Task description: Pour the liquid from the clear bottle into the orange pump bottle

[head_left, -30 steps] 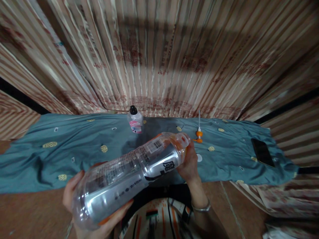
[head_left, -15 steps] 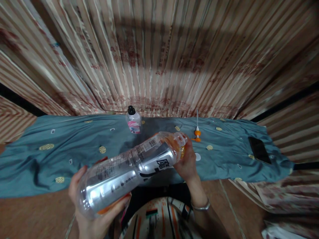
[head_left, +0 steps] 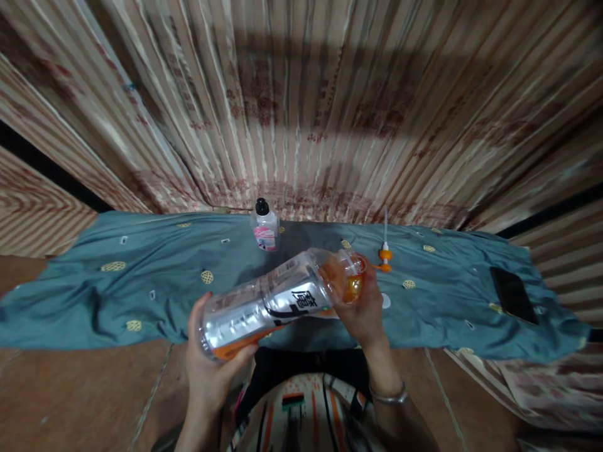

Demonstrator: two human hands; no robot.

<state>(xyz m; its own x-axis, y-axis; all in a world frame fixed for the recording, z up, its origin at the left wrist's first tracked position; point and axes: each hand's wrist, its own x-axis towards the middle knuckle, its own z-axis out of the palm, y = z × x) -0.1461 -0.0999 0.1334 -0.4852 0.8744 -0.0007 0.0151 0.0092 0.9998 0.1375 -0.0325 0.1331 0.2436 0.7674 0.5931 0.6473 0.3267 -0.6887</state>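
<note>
My left hand (head_left: 210,351) is wrapped round the base of a large clear plastic bottle (head_left: 268,304) with a silver and orange label and black characters. The bottle lies nearly on its side above the cloth, its uncapped mouth pointing right. My right hand (head_left: 367,307) is closed round a see-through amber container (head_left: 354,287) right at the bottle's mouth; its lower part is hidden by fingers and bottle. Just beyond this hand, an orange pump head (head_left: 385,256) with a pale tube lies on the cloth.
A small clear bottle (head_left: 265,231) with a black cap and pink label stands at the back. On the right lies a black phone (head_left: 513,295). A white disc (head_left: 385,301) is beside my right hand. Blue-green cloth (head_left: 179,307) covers the table, with striped curtains (head_left: 301,125) behind.
The large bottle's base has swung right and away from me with my left hand. More of the amber container shows at its mouth. The view has shifted slightly.
</note>
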